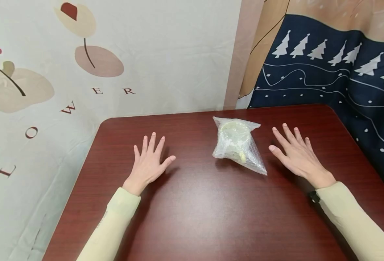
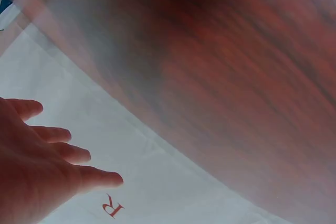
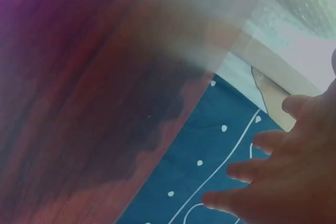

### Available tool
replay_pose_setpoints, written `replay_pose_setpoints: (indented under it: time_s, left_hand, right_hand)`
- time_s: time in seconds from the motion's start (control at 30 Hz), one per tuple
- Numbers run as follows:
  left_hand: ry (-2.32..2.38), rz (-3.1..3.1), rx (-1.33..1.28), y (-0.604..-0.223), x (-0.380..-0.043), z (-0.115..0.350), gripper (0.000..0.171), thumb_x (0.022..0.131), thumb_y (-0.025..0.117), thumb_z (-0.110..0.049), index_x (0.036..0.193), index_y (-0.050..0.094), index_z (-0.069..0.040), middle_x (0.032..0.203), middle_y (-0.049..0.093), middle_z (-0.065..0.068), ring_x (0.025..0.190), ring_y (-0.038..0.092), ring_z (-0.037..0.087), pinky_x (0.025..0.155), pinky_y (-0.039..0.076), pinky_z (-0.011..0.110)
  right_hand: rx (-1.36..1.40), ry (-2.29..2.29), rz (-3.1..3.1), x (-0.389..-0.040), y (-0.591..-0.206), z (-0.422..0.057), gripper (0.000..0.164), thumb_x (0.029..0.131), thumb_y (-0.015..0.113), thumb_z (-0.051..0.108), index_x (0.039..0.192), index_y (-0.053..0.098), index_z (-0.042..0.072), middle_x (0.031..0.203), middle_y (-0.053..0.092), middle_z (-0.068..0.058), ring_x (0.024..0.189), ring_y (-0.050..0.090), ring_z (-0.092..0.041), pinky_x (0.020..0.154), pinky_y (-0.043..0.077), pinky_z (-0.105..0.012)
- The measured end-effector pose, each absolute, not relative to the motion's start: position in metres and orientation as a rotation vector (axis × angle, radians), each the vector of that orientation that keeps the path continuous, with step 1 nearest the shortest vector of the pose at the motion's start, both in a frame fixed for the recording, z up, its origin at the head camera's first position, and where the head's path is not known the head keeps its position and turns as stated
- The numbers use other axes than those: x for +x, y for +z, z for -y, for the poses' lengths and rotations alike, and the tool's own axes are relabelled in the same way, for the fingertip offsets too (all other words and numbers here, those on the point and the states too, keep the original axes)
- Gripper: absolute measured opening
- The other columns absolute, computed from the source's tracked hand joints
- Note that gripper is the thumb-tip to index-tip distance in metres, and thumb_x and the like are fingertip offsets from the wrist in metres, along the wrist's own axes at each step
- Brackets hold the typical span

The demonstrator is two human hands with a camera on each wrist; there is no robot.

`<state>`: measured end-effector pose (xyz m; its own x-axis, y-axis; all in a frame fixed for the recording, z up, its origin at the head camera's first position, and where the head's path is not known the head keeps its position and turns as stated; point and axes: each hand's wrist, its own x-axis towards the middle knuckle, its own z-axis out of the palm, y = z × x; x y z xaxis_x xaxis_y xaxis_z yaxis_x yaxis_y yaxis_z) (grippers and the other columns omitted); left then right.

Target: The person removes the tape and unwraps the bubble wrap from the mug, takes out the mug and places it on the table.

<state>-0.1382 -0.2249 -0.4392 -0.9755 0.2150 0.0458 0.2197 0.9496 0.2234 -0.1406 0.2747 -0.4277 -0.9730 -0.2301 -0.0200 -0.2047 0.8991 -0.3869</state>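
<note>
Left grip [image 1: 149, 163] and right grip [image 1: 296, 154] spread empty, while the clear bubble-wrap packet [image 1: 237, 145], near the far edge of the dark-red, wood-grained desk [image 1: 205, 203], could slide off if nudged backward.

White cloth [image 1: 175, 54] and navy cloth [image 1: 329, 78] border 1 red-brown table [image 1: 205, 203].

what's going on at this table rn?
Nothing is being handled at this moment. A person's left hand and right hand are out over the dark red table, fingers spread, both of them holding nothing. Between them, near the far edge, sits a bubble-wrapped package, closer to the right hand but not touched by either. Something pale shows through the wrap; what it is, I can't tell.
</note>
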Motion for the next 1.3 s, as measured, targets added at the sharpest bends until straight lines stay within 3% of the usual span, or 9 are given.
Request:
replay_pose_setpoints:
  time_s: [0.23, 0.53, 0.77, 1.13, 1.3]
  left_hand:
    - [-0.379, 3.054, -0.358, -0.436, -0.139, 0.217, 0.092, 0.099, 0.042, -0.075, 0.166, 0.024, -0.015, 0.173, 0.006, 0.015, 0.158, -0.002, 0.042, 0.115, 0.002, 0.077]
    - [-0.468, 3.016, -0.361, -0.434, -0.136, 0.203, 0.091, 0.099, 0.042, -0.074, 0.167, 0.021, -0.018, 0.174, 0.005, 0.012, 0.159, -0.001, 0.039, 0.116, 0.008, 0.076]
    - [-0.575, 3.003, -0.382, -0.431, -0.137, 0.186, 0.088, 0.100, 0.043, -0.072, 0.167, 0.020, -0.020, 0.174, 0.009, 0.012, 0.159, 0.002, 0.037, 0.118, 0.011, 0.073]
    - [-0.741, 2.962, -0.459, -0.428, -0.140, 0.156, 0.088, 0.100, 0.041, -0.073, 0.167, 0.022, -0.020, 0.174, 0.009, 0.007, 0.159, 0.008, 0.036, 0.119, 0.013, 0.071]
    - [-0.895, 2.937, -0.500, -0.425, -0.141, 0.142, 0.088, 0.100, 0.039, -0.074, 0.167, 0.022, -0.020, 0.174, 0.010, 0.004, 0.159, 0.010, 0.032, 0.120, 0.016, 0.069]
  right_hand:
    - [-0.395, -0.681, -3.017, -0.138, -0.423, -0.267, 0.077, 0.106, 0.043, 0.057, 0.168, 0.011, 0.025, 0.174, -0.001, -0.010, 0.156, -0.006, -0.046, 0.114, 0.005, -0.079]
    - [-0.554, -0.941, -2.979, -0.136, -0.419, -0.249, 0.074, 0.107, 0.050, 0.046, 0.168, 0.013, 0.028, 0.174, 0.005, -0.002, 0.159, 0.001, -0.036, 0.121, 0.008, -0.068]
    - [-0.596, -1.111, -2.904, -0.141, -0.415, -0.238, 0.072, 0.107, 0.054, 0.042, 0.167, 0.016, 0.032, 0.174, 0.007, 0.005, 0.159, 0.012, -0.028, 0.119, 0.021, -0.067]
    - [-0.629, -1.116, -2.896, -0.149, -0.418, -0.229, 0.071, 0.105, 0.058, 0.044, 0.166, 0.022, 0.037, 0.174, 0.010, 0.007, 0.159, 0.011, -0.024, 0.116, 0.024, -0.070]
    - [-0.628, -1.088, -2.890, -0.149, -0.418, -0.227, 0.072, 0.102, 0.062, 0.046, 0.165, 0.030, 0.031, 0.174, 0.012, 0.004, 0.156, 0.022, -0.032, 0.112, 0.030, -0.073]
